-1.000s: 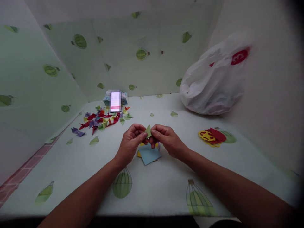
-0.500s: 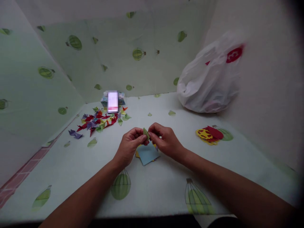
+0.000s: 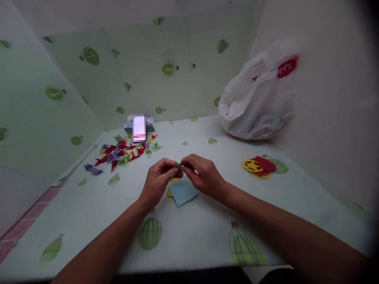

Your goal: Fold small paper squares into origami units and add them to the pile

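Note:
A small folded piece of green paper (image 3: 178, 166) is pinched between both hands at the middle of the view. My left hand (image 3: 161, 178) grips it from the left with thumb and fingers closed. From the right, my right hand (image 3: 204, 173) holds its other edge between thumb and fingertips. Fingers hide part of the folds. Just below the hands, a light blue square of paper (image 3: 183, 192) lies on the table, on top of yellow paper (image 3: 169, 193) whose edges stick out.
At the left is a pile of colourful folded paper pieces (image 3: 124, 152), before a lit phone (image 3: 139, 128) leaning on a tissue pack (image 3: 150, 124). Yellow and red paper cut-outs (image 3: 253, 165) lie at right. A white plastic bag (image 3: 254, 106) stands behind them.
The green paper has turned from showing a flat face to a narrower, edge-on side. Both hands keep their pinch, and the whole view has shifted slightly.

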`<act>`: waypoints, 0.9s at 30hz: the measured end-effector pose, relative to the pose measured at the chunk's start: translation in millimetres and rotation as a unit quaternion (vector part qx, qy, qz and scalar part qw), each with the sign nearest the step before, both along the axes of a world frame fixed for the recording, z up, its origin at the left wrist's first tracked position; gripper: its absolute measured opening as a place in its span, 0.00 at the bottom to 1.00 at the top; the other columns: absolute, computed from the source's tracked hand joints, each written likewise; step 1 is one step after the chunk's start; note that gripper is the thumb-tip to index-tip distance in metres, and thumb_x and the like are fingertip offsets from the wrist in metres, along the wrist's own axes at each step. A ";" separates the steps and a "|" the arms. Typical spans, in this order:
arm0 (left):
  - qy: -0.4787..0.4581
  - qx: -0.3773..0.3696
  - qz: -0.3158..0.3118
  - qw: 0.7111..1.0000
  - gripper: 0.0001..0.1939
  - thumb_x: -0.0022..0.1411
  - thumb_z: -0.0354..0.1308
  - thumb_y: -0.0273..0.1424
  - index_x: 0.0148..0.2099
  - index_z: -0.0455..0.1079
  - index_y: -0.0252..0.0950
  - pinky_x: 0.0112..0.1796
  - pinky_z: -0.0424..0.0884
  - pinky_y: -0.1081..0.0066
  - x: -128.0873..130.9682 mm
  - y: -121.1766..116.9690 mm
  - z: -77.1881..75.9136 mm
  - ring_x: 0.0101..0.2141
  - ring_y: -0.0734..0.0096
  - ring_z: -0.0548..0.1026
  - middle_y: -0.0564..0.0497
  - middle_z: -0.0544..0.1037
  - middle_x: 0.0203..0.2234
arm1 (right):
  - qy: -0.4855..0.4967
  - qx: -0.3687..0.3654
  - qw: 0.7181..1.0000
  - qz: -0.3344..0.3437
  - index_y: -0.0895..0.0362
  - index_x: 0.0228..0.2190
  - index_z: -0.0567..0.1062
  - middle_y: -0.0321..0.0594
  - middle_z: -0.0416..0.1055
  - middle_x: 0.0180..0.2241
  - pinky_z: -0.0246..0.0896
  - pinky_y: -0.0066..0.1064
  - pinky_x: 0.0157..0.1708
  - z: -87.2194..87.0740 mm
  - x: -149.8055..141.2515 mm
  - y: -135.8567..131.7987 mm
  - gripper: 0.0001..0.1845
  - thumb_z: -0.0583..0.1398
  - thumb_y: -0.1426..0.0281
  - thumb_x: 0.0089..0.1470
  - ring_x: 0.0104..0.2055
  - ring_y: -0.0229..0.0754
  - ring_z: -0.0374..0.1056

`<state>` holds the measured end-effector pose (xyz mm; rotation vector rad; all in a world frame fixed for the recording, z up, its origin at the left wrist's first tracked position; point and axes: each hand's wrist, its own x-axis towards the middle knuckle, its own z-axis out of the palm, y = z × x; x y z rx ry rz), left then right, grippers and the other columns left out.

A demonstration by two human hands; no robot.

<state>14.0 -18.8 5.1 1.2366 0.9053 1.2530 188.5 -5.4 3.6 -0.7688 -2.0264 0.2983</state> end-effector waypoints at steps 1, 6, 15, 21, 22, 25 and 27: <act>0.007 0.006 0.001 1.000 0.08 0.54 0.69 0.30 0.34 0.74 0.34 0.37 0.77 0.69 -0.4 0.2 0.1 0.30 0.73 0.79 0.53 0.79 0.28 | -0.007 0.005 1.000 -0.001 0.57 0.34 0.70 0.41 0.72 0.31 0.58 0.30 0.33 0.0 0.0 -0.4 0.06 0.54 0.76 0.61 0.32 0.39 0.66; 0.018 0.012 -0.012 1.000 0.07 0.55 0.68 0.30 0.36 0.74 0.35 0.36 0.76 0.70 -2.2 1.5 -1.7 0.30 0.73 0.78 0.53 0.79 0.28 | -0.007 0.006 1.000 -0.016 0.56 0.34 0.70 0.41 0.72 0.30 0.58 0.31 0.32 0.2 -0.5 -2.7 0.07 0.52 0.76 0.61 0.31 0.40 0.66; 0.006 -0.002 -0.054 0.999 0.06 0.56 0.67 0.30 0.35 0.73 0.35 0.31 0.74 0.74 0.9 -2.0 0.1 0.26 0.76 0.76 0.54 0.78 0.24 | 0.033 -0.031 0.999 -0.024 0.54 0.32 0.66 0.36 0.69 0.28 0.56 0.29 0.29 0.0 -2.1 -5.2 0.06 0.52 0.76 0.59 0.27 0.36 0.61; 0.015 0.009 0.009 1.000 0.07 0.55 0.68 0.30 0.35 0.73 0.34 0.37 0.77 0.70 2.5 -2.4 0.5 0.29 0.73 0.78 0.53 0.79 0.26 | 0.040 -0.017 0.999 0.014 0.56 0.36 0.71 0.42 0.71 0.33 0.61 0.32 0.35 0.5 -3.0 -3.8 0.08 0.54 0.78 0.60 0.36 0.41 0.67; 0.019 0.014 0.019 1.000 0.07 0.55 0.68 0.30 0.35 0.73 0.34 0.37 0.77 0.69 2.9 -2.7 0.9 0.29 0.73 0.79 0.53 0.79 0.26 | 0.044 -0.020 0.999 0.015 0.56 0.36 0.72 0.42 0.71 0.34 0.61 0.32 0.36 0.2 -3.3 -3.7 0.08 0.54 0.77 0.60 0.37 0.41 0.67; 0.033 0.029 0.041 0.998 0.07 0.54 0.68 0.29 0.34 0.73 0.34 0.37 0.77 0.69 4.2 -4.5 2.3 0.29 0.73 0.79 0.54 0.79 0.27 | 0.054 -0.020 0.998 0.008 0.56 0.35 0.72 0.42 0.71 0.33 0.62 0.32 0.36 -1.4 -4.6 -4.3 0.08 0.54 0.77 0.61 0.36 0.41 0.67; 0.043 0.043 0.054 0.997 0.07 0.55 0.68 0.29 0.34 0.74 0.34 0.36 0.77 0.70 5.0 -5.7 2.7 0.29 0.72 0.79 0.53 0.79 0.27 | 0.059 -0.016 0.998 -0.001 0.56 0.34 0.72 0.41 0.71 0.32 0.61 0.32 0.36 -2.6 -5.7 -5.4 0.07 0.54 0.76 0.62 0.35 0.41 0.67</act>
